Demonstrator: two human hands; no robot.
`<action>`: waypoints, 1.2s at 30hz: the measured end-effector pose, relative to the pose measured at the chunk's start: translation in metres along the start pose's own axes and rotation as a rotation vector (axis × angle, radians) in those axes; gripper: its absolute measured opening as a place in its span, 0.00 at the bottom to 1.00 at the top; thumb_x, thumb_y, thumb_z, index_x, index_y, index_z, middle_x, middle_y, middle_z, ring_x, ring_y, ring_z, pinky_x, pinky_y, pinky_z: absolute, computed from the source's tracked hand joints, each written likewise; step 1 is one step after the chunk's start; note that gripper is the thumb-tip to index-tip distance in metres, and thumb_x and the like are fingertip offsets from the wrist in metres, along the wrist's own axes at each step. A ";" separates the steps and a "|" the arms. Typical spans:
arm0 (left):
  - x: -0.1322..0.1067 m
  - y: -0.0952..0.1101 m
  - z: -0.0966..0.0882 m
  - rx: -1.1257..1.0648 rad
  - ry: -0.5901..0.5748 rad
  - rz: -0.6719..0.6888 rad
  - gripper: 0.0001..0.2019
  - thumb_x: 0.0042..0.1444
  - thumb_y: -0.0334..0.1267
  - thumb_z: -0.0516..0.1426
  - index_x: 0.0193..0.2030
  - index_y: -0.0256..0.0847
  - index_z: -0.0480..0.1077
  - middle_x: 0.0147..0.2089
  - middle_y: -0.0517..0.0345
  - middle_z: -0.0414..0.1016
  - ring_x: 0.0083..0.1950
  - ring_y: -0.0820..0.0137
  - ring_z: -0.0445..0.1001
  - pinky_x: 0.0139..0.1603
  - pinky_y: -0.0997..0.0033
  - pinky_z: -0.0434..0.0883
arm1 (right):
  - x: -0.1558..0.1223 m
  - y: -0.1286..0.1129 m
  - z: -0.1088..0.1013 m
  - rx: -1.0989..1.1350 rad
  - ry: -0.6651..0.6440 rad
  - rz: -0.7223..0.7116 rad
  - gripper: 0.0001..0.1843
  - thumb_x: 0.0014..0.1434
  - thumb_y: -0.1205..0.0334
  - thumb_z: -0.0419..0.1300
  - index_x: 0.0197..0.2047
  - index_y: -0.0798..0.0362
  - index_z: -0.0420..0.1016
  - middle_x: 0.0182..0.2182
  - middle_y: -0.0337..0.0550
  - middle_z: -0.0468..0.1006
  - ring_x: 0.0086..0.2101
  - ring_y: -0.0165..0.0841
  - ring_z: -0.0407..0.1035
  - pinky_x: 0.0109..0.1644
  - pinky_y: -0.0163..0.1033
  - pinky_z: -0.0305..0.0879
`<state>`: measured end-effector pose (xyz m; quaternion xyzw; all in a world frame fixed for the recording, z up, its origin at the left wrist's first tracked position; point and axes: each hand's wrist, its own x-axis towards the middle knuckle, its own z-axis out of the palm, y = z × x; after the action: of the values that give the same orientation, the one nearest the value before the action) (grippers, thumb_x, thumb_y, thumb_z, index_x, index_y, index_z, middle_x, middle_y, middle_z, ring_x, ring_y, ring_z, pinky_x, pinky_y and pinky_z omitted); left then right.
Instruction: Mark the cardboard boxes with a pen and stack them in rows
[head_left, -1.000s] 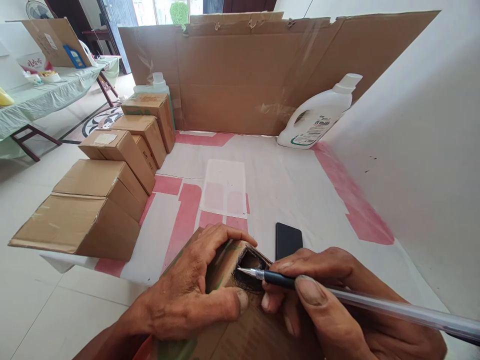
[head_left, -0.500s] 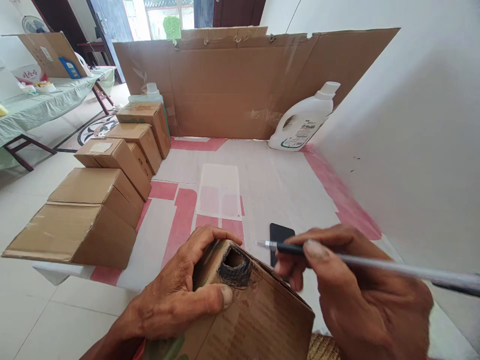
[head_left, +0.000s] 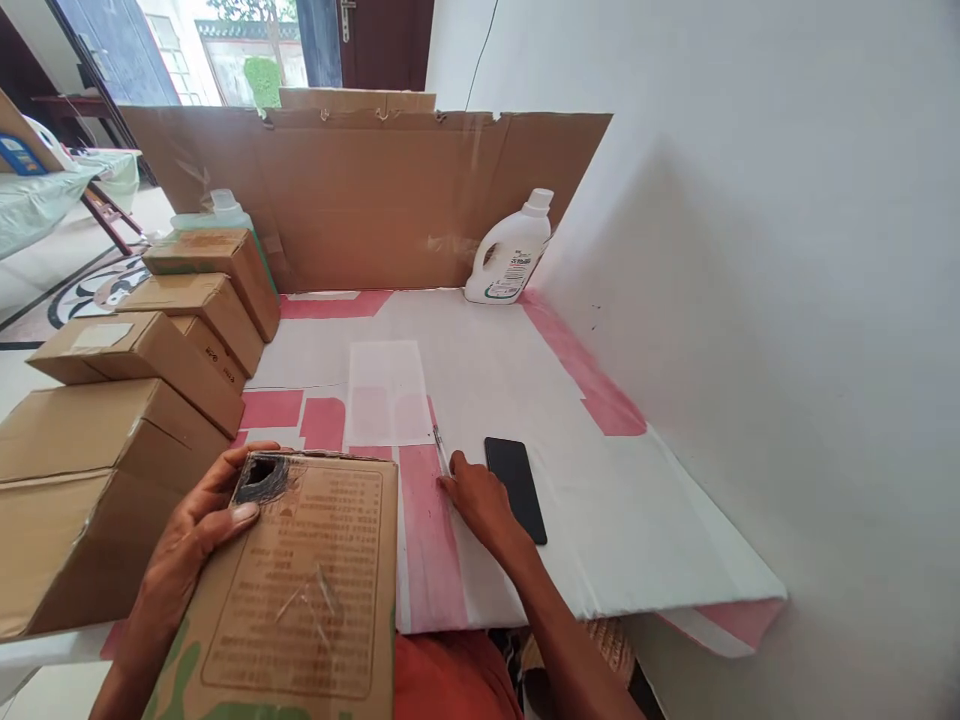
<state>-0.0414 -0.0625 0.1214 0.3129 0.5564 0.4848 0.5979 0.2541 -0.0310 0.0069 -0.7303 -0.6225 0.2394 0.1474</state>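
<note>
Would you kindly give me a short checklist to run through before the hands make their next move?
1. Box held: ok, the left hand grips its upper left corner, thumb on the printed face.
2. Hole uncovered: ok, the thumb lies just below it.
3. Pen away from the box: ok, there is a gap between them.
4. Pen released: cannot tell, the right hand is at its near end.
5. Phone apart from the box: ok, it lies flat on the table.
6. Box bottom supported: cannot tell, it is out of frame.

The table (head_left: pixel 600 530) bears boxes (head_left: pixel 199 385), bottle (head_left: pixel 517 250), phone (head_left: pixel 516 488).
</note>
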 end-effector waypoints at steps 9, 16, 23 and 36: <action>0.002 -0.018 0.040 -0.084 -0.001 0.179 0.23 0.49 0.44 0.68 0.52 0.44 0.75 0.53 0.55 0.81 0.51 0.58 0.80 0.44 0.70 0.75 | -0.009 0.027 0.000 -0.160 0.078 0.260 0.14 0.70 0.53 0.57 0.51 0.56 0.70 0.53 0.65 0.76 0.55 0.56 0.73 0.50 0.49 0.68; 0.004 -0.027 0.037 -0.162 -0.050 0.182 0.23 0.49 0.43 0.68 0.53 0.45 0.74 0.52 0.56 0.81 0.52 0.59 0.79 0.46 0.70 0.74 | -0.014 0.068 -0.008 -0.018 0.141 0.492 0.32 0.55 0.47 0.69 0.51 0.64 0.71 0.54 0.78 0.73 0.58 0.66 0.69 0.54 0.58 0.68; 0.002 -0.030 0.038 -0.157 -0.070 0.205 0.22 0.52 0.44 0.67 0.53 0.44 0.74 0.52 0.56 0.80 0.51 0.60 0.78 0.48 0.69 0.72 | -0.016 0.065 -0.007 0.504 0.049 0.346 0.18 0.56 0.48 0.60 0.42 0.52 0.74 0.39 0.54 0.86 0.45 0.52 0.81 0.44 0.50 0.77; 0.007 -0.039 0.043 -0.085 -0.178 0.318 0.19 0.58 0.46 0.63 0.54 0.42 0.72 0.53 0.53 0.78 0.51 0.60 0.75 0.49 0.68 0.70 | -0.096 -0.080 -0.138 1.579 -0.434 0.175 0.20 0.62 0.49 0.69 0.46 0.58 0.86 0.44 0.55 0.86 0.38 0.41 0.81 0.45 0.44 0.79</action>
<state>0.0087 -0.0618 0.0913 0.4132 0.4239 0.5666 0.5732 0.2497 -0.0992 0.1799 -0.3952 -0.2264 0.7532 0.4746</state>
